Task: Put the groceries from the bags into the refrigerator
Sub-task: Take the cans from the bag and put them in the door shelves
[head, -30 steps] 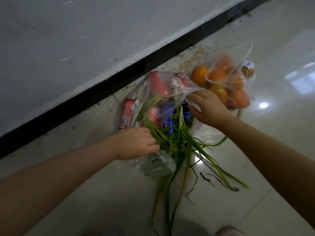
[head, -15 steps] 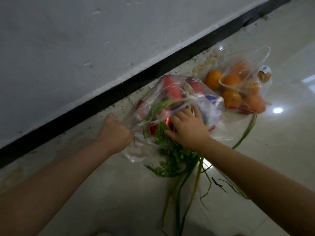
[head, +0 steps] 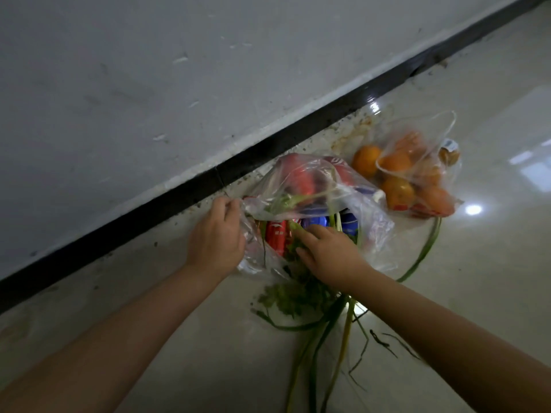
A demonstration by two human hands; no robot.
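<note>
A clear plastic bag lies on the floor by the wall, holding red cans, blue cans and green herbs whose long stalks spill out toward me. My left hand pinches the bag's left rim and holds the mouth open. My right hand reaches into the mouth, fingers spread over the greens and touching a blue can; I cannot see it gripping anything. A second clear bag of oranges sits to the right, untouched.
A white wall with a black baseboard runs diagonally just behind the bags. The floor is glossy pale tile with light reflections. Loose green stalks trail across the floor between my arms.
My left hand has lifted the bag's rim higher, opening the mouth wider. My right hand has slid deeper in, from the greens toward the cans.
</note>
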